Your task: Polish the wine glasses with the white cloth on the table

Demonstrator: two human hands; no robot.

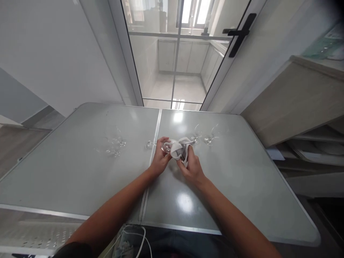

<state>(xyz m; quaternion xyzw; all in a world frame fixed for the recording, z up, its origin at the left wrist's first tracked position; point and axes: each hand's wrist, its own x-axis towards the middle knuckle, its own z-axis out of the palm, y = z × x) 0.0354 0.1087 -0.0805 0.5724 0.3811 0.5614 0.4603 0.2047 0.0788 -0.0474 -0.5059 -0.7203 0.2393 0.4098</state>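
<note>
My left hand [160,156] is closed around the bowl of a clear wine glass [166,147] held sideways over the middle of the table. The glass's stem and round foot point to the left, past my fingers. My right hand [192,165] grips a white cloth [180,148], pressed to the mouth end of the glass. Part of the cloth appears bunched at the rim; how far it reaches inside is hidden. Just beyond my right hand stand two more clear glasses, a nearer glass [195,138] and a farther-right glass [209,139].
A grey table [91,182] with a metal seam down its middle lies under my hands. Several clear glasses [115,145] are clustered on its left half. A glazed door [176,53] is behind the table; a wooden shelf unit [295,96] stands right. White cables [142,240] hang at the front edge.
</note>
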